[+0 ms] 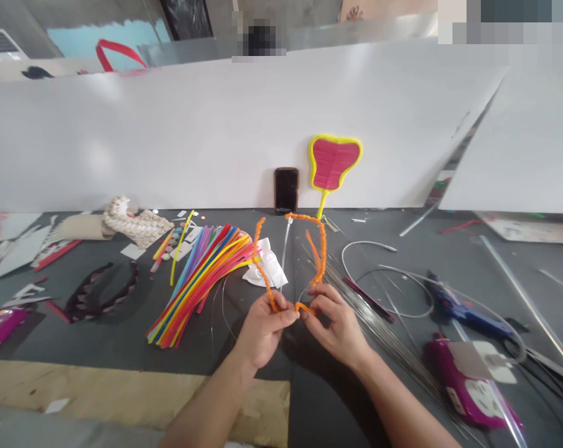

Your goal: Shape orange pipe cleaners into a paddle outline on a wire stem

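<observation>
An orange pipe cleaner (323, 252), twisted like a rope and bent into an open loop, is held up between both hands. My left hand (267, 326) pinches its lower left part. My right hand (339, 320) grips the lower right part, where a short bent end crosses toward my left fingers. The loop's top left end stands free, apart from the upper right part. Left of my hands lies a bundle of coloured pipe cleaners (206, 280). A white packet (265, 269) rests just behind my left hand, and thin metal wires (369, 323) lie to the right.
A phone (286, 190) and a pink fan shape with yellow edging (336, 163) lean on the white board (192, 137). To the right are a blue glue gun (470, 311), a white cable and a magenta power strip (472, 386). A dark headband (101, 295) lies left.
</observation>
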The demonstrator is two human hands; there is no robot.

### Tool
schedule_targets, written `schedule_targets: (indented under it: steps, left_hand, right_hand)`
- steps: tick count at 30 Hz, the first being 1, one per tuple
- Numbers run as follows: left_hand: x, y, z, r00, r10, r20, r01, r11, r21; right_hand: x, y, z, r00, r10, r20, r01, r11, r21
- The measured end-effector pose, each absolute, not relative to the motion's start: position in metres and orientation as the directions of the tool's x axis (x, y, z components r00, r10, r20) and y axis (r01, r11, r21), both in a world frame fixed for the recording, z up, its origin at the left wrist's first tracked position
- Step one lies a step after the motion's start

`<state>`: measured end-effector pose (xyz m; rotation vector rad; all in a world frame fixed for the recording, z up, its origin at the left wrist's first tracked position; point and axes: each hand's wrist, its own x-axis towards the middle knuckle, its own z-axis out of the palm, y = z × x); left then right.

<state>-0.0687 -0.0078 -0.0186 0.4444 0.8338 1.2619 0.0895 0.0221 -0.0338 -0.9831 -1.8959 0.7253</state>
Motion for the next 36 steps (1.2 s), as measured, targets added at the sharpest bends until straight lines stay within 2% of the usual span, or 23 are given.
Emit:
schedule_targets:
  steps: [4, 11, 18, 25, 33, 36]
  left_hand:
    - [-0.077, -0.004, -0.019, -0.003, 0.957, -0.291, -0.675, 0.213, 0.707]
    - [-0.075, -0.004, -0.024, 0.020, 0.955, -0.298, -0.685, 0.230, 0.691]
    - [-0.069, -0.006, -0.023, 0.044, 0.926, -0.376, -0.677, 0.304, 0.670]
    - [-0.067, -0.006, -0.020, 0.075, 0.928, -0.365, -0.668, 0.318, 0.672]
    - [-0.067, -0.008, -0.020, 0.117, 0.924, -0.365, -0.661, 0.347, 0.665]
    - [-0.068, -0.007, -0.021, 0.120, 0.930, -0.348, -0.658, 0.337, 0.673]
  right_hand:
    - [0.094, 0.025, -0.035, -0.309, 0.848, 0.430, 0.424, 0.528, -0.736]
    - [0.093, 0.025, -0.039, -0.303, 0.862, 0.408, 0.377, 0.501, -0.779]
    - [0.088, 0.019, -0.044, -0.336, 0.851, 0.403, 0.274, 0.498, -0.823]
    - [0.084, 0.016, -0.043, -0.451, 0.817, 0.360, 0.191, 0.482, -0.855]
    - [0.087, 0.020, -0.037, -0.448, 0.812, 0.374, 0.229, 0.509, -0.830]
    - [0.088, 0.019, -0.040, -0.423, 0.840, 0.341, 0.215, 0.458, -0.862]
